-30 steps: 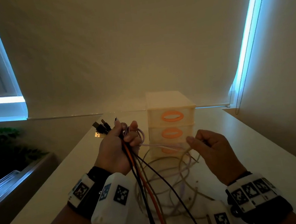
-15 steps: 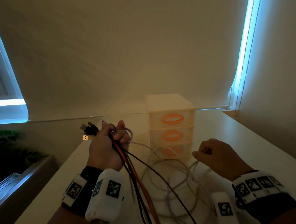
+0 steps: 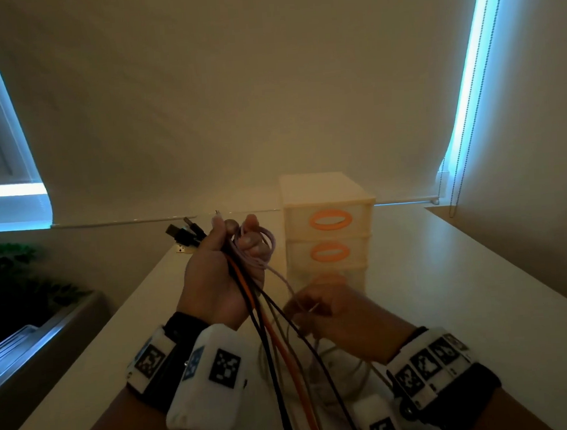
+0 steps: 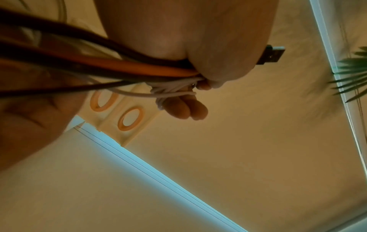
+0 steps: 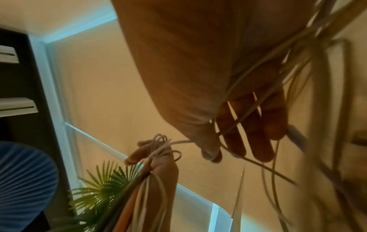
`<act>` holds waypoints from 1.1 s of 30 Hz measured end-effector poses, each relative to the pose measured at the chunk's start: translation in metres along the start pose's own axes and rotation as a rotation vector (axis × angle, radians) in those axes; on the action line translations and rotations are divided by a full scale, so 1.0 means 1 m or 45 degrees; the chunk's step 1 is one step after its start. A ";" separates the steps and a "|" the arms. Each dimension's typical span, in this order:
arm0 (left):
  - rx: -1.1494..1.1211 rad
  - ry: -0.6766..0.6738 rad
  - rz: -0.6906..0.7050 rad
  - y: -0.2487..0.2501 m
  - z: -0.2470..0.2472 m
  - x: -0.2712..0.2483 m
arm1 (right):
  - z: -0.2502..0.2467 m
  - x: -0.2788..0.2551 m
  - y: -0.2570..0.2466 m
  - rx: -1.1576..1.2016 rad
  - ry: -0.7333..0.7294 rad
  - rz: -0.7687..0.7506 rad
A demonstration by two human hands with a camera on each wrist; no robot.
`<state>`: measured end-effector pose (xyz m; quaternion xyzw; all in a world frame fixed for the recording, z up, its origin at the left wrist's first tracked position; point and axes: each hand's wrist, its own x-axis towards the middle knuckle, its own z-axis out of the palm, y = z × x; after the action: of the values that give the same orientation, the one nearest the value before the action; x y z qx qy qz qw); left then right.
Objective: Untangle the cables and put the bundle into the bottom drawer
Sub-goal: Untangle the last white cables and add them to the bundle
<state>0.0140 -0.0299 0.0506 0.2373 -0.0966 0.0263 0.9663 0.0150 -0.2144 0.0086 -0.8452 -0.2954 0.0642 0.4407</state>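
Note:
My left hand (image 3: pixel 225 266) is raised above the table and grips a bundle of cables (image 3: pixel 265 316): black, orange and pale ones, with a pale loop round its fingers and USB plugs (image 3: pixel 184 233) sticking out behind. In the left wrist view the orange cable (image 4: pixel 127 66) runs under the palm. Below and right, my right hand (image 3: pixel 325 307) pinches a thin pale cable (image 5: pixel 238 125) between thumb and fingers. Loose pale loops (image 3: pixel 336 372) lie on the table. A small cream drawer unit (image 3: pixel 328 225) with orange oval handles stands behind; my right hand partly hides its bottom drawer (image 3: pixel 353 278), which looks closed.
The white table (image 3: pixel 482 301) reaches the window blind (image 3: pixel 267 98) behind. A bead chain (image 3: pixel 468 101) hangs at the right. Left of the table sit a dark planter ledge (image 3: pixel 42 332) and green leaves (image 3: pixel 7 261).
My right hand has moved left and closer to the left hand, sliding along the pale cable. My left hand, still gripping the bundle, rose and shifted slightly right.

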 end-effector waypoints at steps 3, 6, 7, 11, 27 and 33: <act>-0.045 -0.069 -0.060 0.006 0.000 0.001 | -0.009 0.000 0.005 0.184 0.042 0.116; -0.041 -0.118 -0.121 0.010 -0.001 -0.001 | -0.022 -0.005 0.010 0.448 0.062 0.217; -0.060 -0.126 -0.126 0.012 -0.001 -0.001 | -0.025 -0.006 0.013 0.444 0.054 0.234; -0.359 -0.328 -0.290 0.033 -0.003 -0.002 | -0.034 -0.010 0.014 0.407 0.183 0.318; 0.015 -0.691 -0.528 0.019 0.009 -0.011 | -0.065 -0.001 -0.006 -0.109 0.406 0.183; -0.041 -0.722 -0.678 0.008 0.009 -0.014 | -0.066 0.006 -0.019 0.186 0.417 0.358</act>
<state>-0.0025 -0.0276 0.0593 0.2365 -0.2953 -0.2937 0.8778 0.0354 -0.2492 0.0640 -0.8431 -0.0935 0.0081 0.5295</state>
